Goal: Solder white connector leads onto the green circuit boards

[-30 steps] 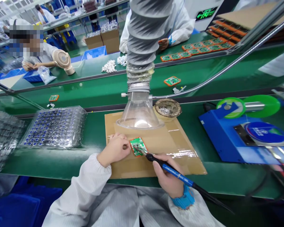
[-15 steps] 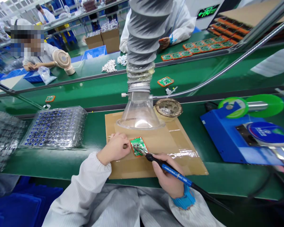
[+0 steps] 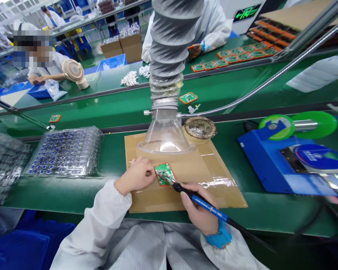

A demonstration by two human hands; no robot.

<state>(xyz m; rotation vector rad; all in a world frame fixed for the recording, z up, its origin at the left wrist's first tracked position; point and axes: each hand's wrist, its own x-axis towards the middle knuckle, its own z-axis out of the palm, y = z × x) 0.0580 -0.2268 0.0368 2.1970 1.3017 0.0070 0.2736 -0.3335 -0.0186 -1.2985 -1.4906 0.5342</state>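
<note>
A green circuit board (image 3: 167,170) with an orange rim lies on a taped cardboard sheet (image 3: 205,195). At its left edge is my left hand (image 3: 137,174), thumb and fingertips pinched together; whatever sits between them is hidden or too small to name. My right hand (image 3: 200,210), with a blue band at the wrist, grips a blue and black soldering iron (image 3: 208,207) like a pen. The iron's metal tip reaches over the middle of the board. Just beyond the board hangs a clear fume hood (image 3: 166,135) on a grey ribbed hose (image 3: 174,41).
Behind the hood stands a round pot with solder bits (image 3: 200,128). Stacked clear trays (image 3: 64,152) lie left, a blue solder feeder (image 3: 259,161) right. Beyond, a green conveyor (image 3: 124,108) carries a board (image 3: 188,98). Co-workers sit across, near a small fan (image 3: 73,70).
On the conveyor, the boards and small white parts have shifted left. My hands, the iron and the board in front of me stay almost where they were.
</note>
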